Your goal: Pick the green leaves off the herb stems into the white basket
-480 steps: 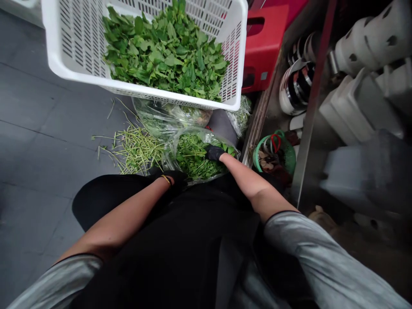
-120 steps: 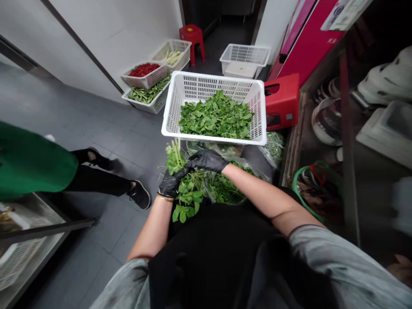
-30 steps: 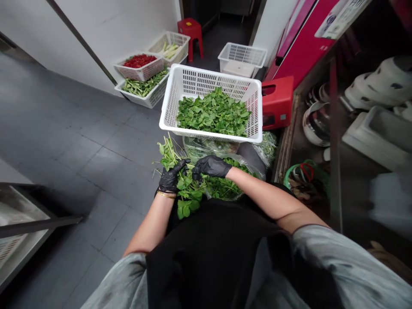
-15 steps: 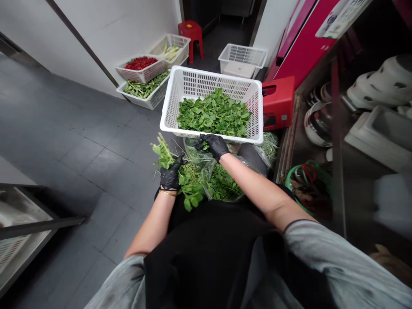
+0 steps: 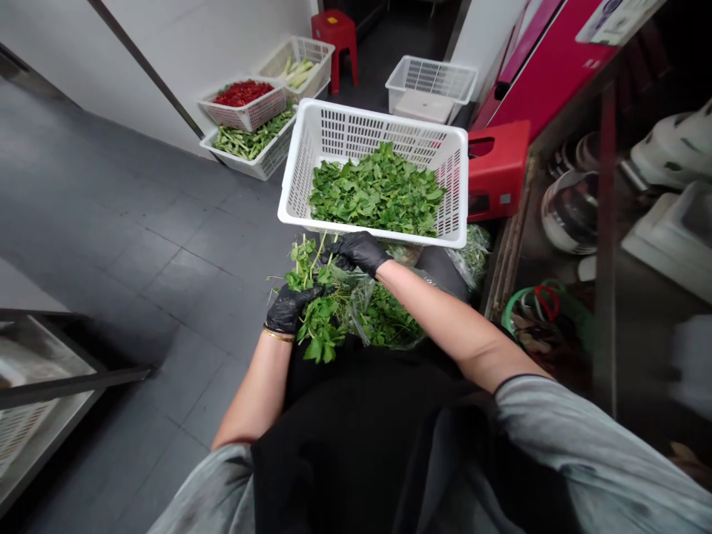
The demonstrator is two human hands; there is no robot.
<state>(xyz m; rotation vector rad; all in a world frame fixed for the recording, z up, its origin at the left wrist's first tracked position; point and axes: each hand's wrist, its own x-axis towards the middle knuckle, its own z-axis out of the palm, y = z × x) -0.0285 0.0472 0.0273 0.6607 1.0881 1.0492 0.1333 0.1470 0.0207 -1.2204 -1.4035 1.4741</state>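
Observation:
My left hand [image 5: 292, 307], in a black glove, is closed around a bunch of leafy green herbs [image 5: 303, 267]; leaves and stems stick out above and below the fist. My right hand [image 5: 360, 253], gloved too, has its fingers pinched at the upper stems of that bunch, just below the front rim of a white slotted basket [image 5: 374, 231]. Loose picked leaves [image 5: 383, 189] cover the basket's bottom. Under my hands an opened clear plastic bag [image 5: 361, 304] holds more of the greens [image 5: 389, 317].
A red stool [image 5: 503, 170] lies behind the basket's right side. At the back left stand baskets of red chillies [image 5: 245, 94], green pods [image 5: 248, 142] and pale stalks [image 5: 297, 73]. A white crate [image 5: 431, 78] is at the back. Metal shelving [image 5: 72, 386] edges the left.
My right hand has moved from the basket's front edge left to the bunch, and the small leaf in its fingers no longer shows. The left hand has turned the bunch toward it.

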